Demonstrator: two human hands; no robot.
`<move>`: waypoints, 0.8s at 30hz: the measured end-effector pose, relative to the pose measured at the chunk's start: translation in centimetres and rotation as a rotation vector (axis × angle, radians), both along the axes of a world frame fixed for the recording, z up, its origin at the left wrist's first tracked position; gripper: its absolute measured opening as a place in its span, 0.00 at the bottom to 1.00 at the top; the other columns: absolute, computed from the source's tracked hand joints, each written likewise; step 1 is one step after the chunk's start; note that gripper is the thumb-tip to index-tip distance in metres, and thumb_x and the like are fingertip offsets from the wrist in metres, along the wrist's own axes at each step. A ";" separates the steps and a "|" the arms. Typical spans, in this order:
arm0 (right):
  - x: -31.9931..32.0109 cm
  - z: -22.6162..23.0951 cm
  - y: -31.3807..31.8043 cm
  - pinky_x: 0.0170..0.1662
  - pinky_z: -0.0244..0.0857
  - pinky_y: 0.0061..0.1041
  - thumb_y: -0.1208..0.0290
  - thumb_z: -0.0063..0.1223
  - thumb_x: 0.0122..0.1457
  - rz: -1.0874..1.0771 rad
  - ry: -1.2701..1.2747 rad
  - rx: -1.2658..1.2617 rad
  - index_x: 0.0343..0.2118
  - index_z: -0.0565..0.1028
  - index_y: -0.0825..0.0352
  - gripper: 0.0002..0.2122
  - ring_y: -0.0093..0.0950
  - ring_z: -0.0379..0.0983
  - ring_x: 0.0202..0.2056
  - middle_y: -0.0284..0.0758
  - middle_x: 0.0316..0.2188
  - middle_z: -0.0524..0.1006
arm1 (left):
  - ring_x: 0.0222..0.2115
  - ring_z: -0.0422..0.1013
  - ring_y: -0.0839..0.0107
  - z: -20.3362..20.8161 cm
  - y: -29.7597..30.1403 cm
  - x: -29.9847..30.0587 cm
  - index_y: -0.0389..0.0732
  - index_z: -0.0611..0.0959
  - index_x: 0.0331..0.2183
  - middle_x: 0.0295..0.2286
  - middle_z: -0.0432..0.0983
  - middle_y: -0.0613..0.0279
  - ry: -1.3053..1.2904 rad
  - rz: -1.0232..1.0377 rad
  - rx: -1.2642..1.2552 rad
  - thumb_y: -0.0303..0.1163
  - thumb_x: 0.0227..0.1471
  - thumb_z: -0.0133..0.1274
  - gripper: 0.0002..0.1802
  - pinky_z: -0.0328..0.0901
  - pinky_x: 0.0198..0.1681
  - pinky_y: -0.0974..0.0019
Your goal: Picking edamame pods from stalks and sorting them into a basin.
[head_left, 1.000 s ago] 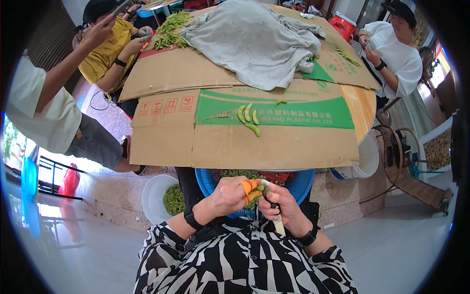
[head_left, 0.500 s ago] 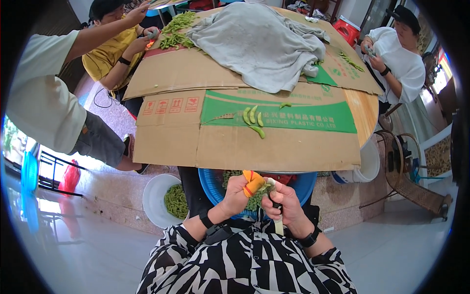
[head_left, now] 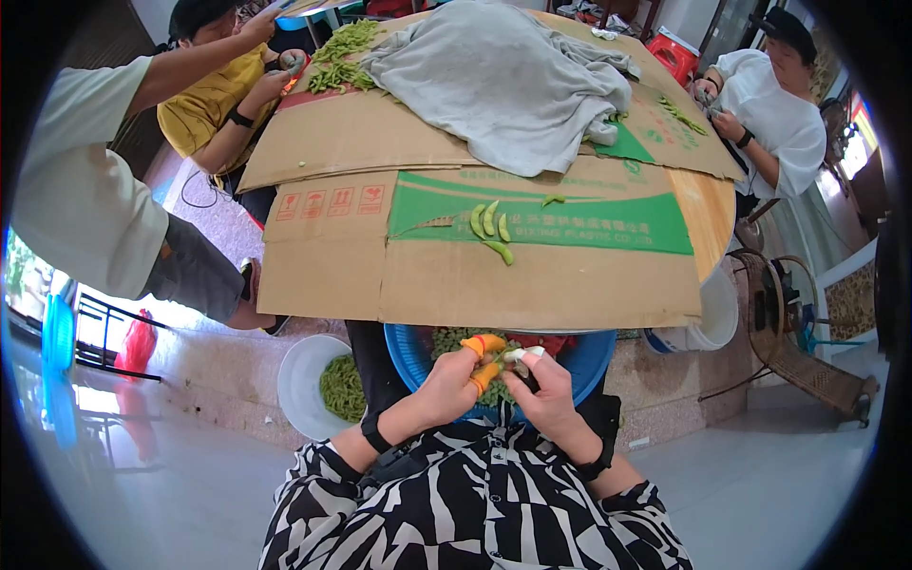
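Over a blue basin [head_left: 596, 366] at my lap, both my hands are close together at a small green bean pod [head_left: 502, 362]. My left hand [head_left: 446, 382] wears orange covers on its thumb and forefinger, which pinch at the pod. My right hand [head_left: 549, 391] meets it from the other side with its fingers bent in, a white cover on one fingertip. What its fingers grip is partly hidden. Shelled green beans [head_left: 454, 340] lie in the basin below, with something red [head_left: 553, 346] at its far side.
Flattened cardboard [head_left: 323, 285] covers the table, with several bean pods [head_left: 489, 220] on it and a grey cloth [head_left: 503, 81] over a mound. More pods [head_left: 344, 59] are heaped far left. A white bucket [head_left: 302, 388] of green pods or hulls stands left. Other people sit or stand around.
My left hand has opened its pinch a little, so both orange covers show apart. My right hand has turned, and the pale strip below it is out of sight.
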State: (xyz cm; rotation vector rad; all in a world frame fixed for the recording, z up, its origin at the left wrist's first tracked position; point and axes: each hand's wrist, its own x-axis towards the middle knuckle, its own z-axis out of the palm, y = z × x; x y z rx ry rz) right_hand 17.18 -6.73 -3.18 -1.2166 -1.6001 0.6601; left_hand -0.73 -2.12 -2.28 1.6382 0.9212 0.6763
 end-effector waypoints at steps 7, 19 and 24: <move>0.2 -0.2 -0.3 0.26 0.62 0.18 0.79 0.59 0.52 0.102 0.229 -0.301 0.37 0.74 0.70 0.09 0.19 0.69 0.22 0.32 0.24 0.74 | 0.29 0.74 0.73 0.0 -0.5 -0.3 0.33 0.73 0.45 0.29 0.77 0.59 -0.028 0.063 0.187 0.20 0.54 0.51 0.15 0.68 0.34 0.70; 1.5 -1.6 0.2 0.28 0.63 0.20 0.76 0.57 0.54 0.197 0.140 -0.365 0.37 0.73 0.69 0.08 0.18 0.70 0.25 0.30 0.22 0.73 | 0.27 0.75 0.54 0.6 0.4 -8.8 0.36 0.76 0.32 0.28 0.77 0.49 0.730 -0.064 0.453 0.30 0.52 0.54 0.07 0.68 0.28 0.55; 2.5 -4.7 -0.3 0.29 0.65 0.20 0.76 0.55 0.55 0.213 0.089 -0.277 0.40 0.75 0.70 0.10 0.18 0.71 0.26 0.31 0.25 0.74 | 0.27 0.73 0.50 4.8 1.4 -12.6 0.37 0.76 0.28 0.25 0.74 0.51 1.075 -0.161 0.481 0.31 0.50 0.55 0.08 0.67 0.28 0.52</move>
